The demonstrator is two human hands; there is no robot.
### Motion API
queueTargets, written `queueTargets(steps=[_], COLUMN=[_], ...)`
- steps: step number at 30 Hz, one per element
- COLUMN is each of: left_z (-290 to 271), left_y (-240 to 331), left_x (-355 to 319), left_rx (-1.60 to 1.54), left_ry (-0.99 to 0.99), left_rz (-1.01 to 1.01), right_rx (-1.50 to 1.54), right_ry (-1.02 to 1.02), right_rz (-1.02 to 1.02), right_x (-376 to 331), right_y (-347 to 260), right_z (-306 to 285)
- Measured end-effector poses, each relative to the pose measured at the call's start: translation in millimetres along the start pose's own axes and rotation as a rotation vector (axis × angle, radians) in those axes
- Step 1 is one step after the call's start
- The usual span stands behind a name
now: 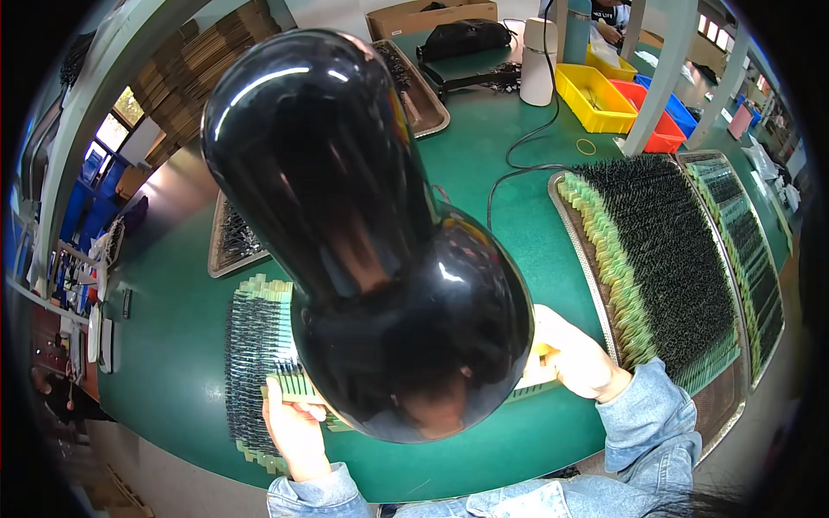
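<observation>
A large glossy black rounded object (414,345), shaped like a lamp head, blocks the middle of the view. Below its left side, my left hand (296,429) is closed on the end of a pale green strip (300,388) that carries a row of black pieces. My right hand (577,356) comes out from behind the black object on the other side. Its fingers are bent around something yellowish, mostly hidden; whether this is the same strip I cannot tell. Beside my left hand lies a stack of similar green strips (259,332) with dark pieces.
On the right, a metal tray (606,319) holds many green strips with black pieces; a second tray (760,259) adjoins it. Yellow bins (596,99), a red bin (663,134), a white cylinder (537,65) and a black cable (518,164) occupy the far side. Another tray (427,108) sits behind.
</observation>
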State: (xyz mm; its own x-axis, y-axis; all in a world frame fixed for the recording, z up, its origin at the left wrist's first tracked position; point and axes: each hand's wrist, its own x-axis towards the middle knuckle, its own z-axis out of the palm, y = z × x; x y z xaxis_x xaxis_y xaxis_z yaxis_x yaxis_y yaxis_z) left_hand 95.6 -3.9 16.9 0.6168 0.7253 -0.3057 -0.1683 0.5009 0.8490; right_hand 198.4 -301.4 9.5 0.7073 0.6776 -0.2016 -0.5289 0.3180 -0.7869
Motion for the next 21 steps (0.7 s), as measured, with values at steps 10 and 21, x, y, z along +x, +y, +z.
queueTargets(steps=[10,21], left_z=[8.1,-3.6], left_y=[9.0,9.8], left_x=[-13.4,-13.0], left_rx=[-0.054,-0.253], left_ry=[0.063,0.102], left_rz=[0.077,-0.116], right_rx=[-0.319,-0.189], right_ry=[0.034,0.147], right_rz=[0.028,-0.014], right_x=[-2.3,-8.8], right_y=[-19.3,-18.7], right_z=[9.6,17.0])
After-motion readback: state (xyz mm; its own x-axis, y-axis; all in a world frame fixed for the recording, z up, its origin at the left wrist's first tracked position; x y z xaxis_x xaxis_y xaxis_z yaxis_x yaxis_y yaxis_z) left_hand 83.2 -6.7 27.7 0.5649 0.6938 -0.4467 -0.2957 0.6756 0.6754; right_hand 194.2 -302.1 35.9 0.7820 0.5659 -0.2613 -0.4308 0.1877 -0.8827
